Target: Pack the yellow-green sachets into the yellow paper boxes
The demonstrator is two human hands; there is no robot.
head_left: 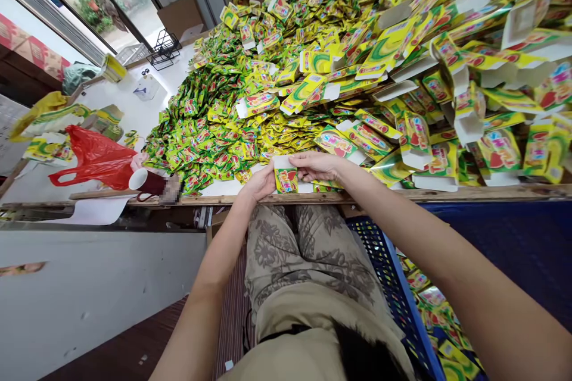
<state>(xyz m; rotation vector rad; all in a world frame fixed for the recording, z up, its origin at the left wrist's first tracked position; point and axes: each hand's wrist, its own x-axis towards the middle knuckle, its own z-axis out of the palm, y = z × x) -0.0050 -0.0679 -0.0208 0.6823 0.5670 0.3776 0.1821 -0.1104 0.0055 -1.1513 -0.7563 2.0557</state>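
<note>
A small printed carton (286,180), green and yellow with a red fruit picture and a white flap at its top, is upright between my two hands at the table's front edge. My left hand (261,182) grips its left side with closed fingers. On the right side, my right hand (319,165) pinches it near the upper edge with thumb and fingers. Just beyond my hands lies a heap of small green and yellow sachets (201,137). To the right of them, many open-ended cartons (413,134) are piled up, some with white flaps sticking out.
On the left of the table are a red plastic bag (96,158), a dark red mug (149,183) lying tipped, and a black wire rack (164,49). A blue crate (388,274) with cartons in it stands below the table, right of my legs.
</note>
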